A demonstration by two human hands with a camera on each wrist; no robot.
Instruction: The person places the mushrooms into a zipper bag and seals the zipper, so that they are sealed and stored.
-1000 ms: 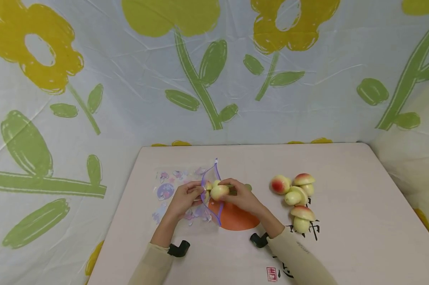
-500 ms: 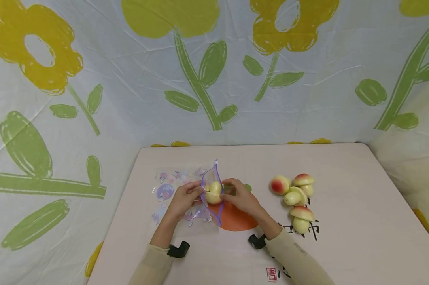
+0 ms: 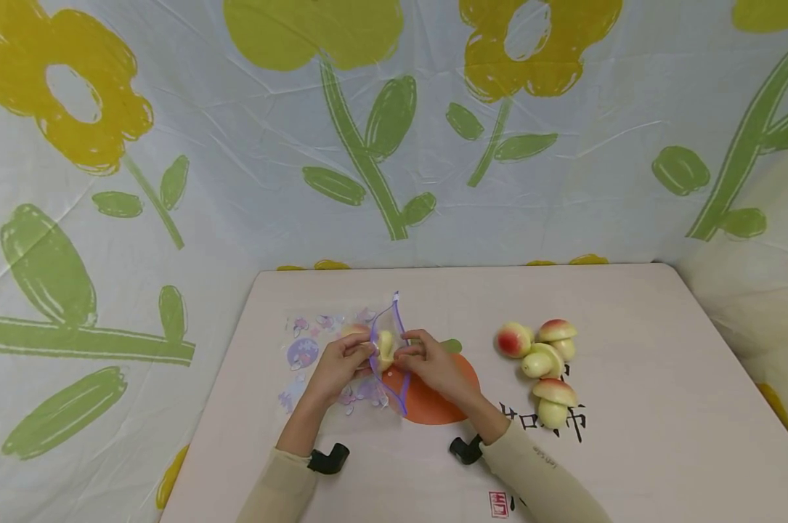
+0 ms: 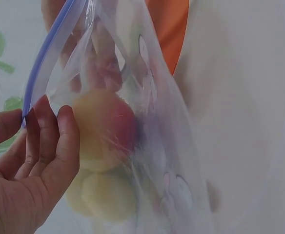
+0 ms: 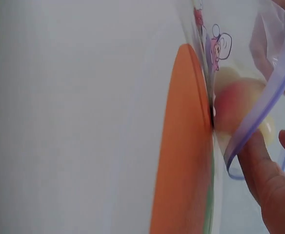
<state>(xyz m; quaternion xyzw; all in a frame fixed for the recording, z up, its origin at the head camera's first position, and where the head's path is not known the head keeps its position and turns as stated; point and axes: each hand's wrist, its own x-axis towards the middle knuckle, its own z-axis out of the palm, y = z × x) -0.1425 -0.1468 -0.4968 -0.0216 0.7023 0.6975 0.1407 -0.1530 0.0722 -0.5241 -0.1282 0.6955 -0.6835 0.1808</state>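
A clear zip bag (image 3: 303, 352) with purple prints lies on the left half of the table, its purple-edged mouth spread apart towards the right. My left hand (image 3: 338, 367) pinches one edge of that mouth between thumb and fingers. Just inside sits a cream toy mushroom (image 3: 386, 349); the left wrist view shows a red-tinged mushroom cap (image 4: 103, 129) through the plastic, with pale rounded shapes below it. At the mouth, my right hand (image 3: 436, 369) reaches its extended fingers (image 5: 254, 156) in against the mushroom, thumb held apart from them.
Several toy mushrooms (image 3: 544, 361) with red-tinged caps lie grouped to the right of my right hand. An orange persimmon print (image 3: 439, 399) and black lettering mark the tabletop (image 3: 655, 378). Flower-patterned cloth (image 3: 256, 181) hangs behind and at both sides.
The toy mushroom has moved left from my right hand's grip through the mouth into the bag. My right hand followed it left and its fingers loosened; the left hand stays put.
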